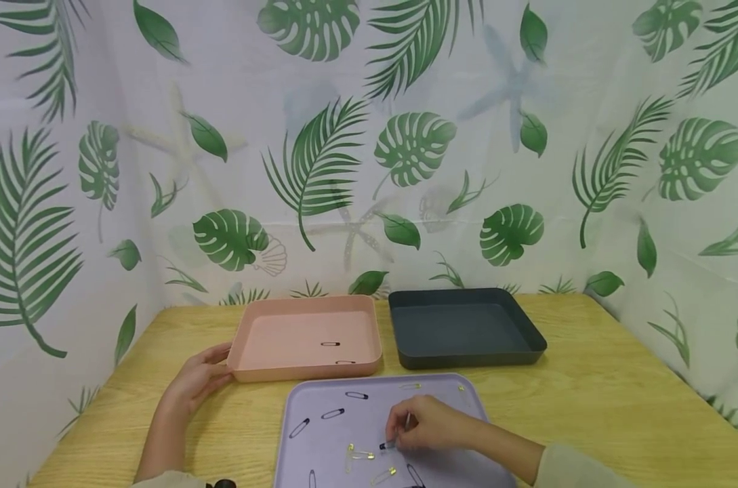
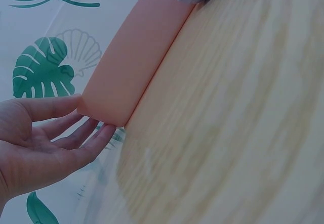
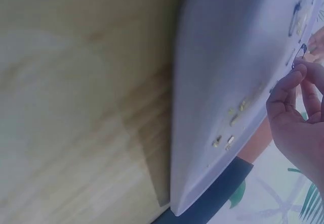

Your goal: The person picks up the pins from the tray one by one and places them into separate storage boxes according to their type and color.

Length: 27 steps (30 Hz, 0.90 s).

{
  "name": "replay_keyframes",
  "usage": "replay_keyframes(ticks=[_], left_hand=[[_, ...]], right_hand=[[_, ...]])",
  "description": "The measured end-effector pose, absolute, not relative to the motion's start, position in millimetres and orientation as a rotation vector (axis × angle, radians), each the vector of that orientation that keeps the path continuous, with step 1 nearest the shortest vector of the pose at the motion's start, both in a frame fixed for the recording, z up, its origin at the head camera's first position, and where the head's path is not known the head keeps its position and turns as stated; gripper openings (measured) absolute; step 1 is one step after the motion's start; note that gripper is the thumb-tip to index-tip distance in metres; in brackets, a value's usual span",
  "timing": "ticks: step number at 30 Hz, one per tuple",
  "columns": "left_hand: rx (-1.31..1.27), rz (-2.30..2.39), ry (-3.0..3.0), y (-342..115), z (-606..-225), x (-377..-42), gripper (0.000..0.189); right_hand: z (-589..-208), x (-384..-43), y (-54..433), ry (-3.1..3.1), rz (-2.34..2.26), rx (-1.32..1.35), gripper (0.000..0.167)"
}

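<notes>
Pinching a black safety pin [image 1: 385, 446] between thumb and fingertips, the right hand [image 1: 431, 425] is poised low over the lilac tray [image 1: 286, 444], and we take that fine tip grip to suit so thin a thing. From the right wrist view we see part of the pin's wire standing clear of the fingers, though the head view shows little more than its dark clasp. The left hand [image 1: 199, 379] lightly holds the outer near corner of the pink tray [image 1: 308, 372], thumb at the rim and fingers by the base; we judge this a steadying hold, since light trays slide easily.

Around the held pin, we find loose black safety pins [image 1: 333, 413] and gold safety pins [image 1: 383, 476] scattered over the lilac tray, mostly spaced apart, which probably makes each easier to pick up singly. A few gold ones lie touching or nearly so. Two further black pins [image 1: 330, 344] lie in the pink tray. Beyond the lilac tray, the pink tray and a dark slate tray [image 1: 466, 361] stand side by side on the wooden tabletop [image 1: 600, 407], placed, we think, so that both stay within reach.
</notes>
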<state>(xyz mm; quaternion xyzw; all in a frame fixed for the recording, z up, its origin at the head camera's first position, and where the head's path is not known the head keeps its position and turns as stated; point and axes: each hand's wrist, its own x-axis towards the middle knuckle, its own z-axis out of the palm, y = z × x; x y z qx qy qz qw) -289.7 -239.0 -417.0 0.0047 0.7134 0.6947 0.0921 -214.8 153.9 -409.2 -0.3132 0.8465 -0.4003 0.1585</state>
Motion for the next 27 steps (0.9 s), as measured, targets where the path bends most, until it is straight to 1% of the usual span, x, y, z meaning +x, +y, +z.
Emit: replay_keyframes(ticks=[8, 16, 27], left_hand=[[0.012, 2.051, 2.132, -239, -422, -293, 0.055], [0.028, 2.055, 2.126, -239, -418, -291, 0.056], [0.020, 2.062, 2.127, -239, -418, -292, 0.057]], right_hand=[[-400, -223, 153, 2.455, -1.149, -0.905, 0.019], [-391, -240, 150, 2.453, -1.192, -0.899, 0.018], [-388, -260, 147, 2.512, -1.219, -0.772, 0.012]])
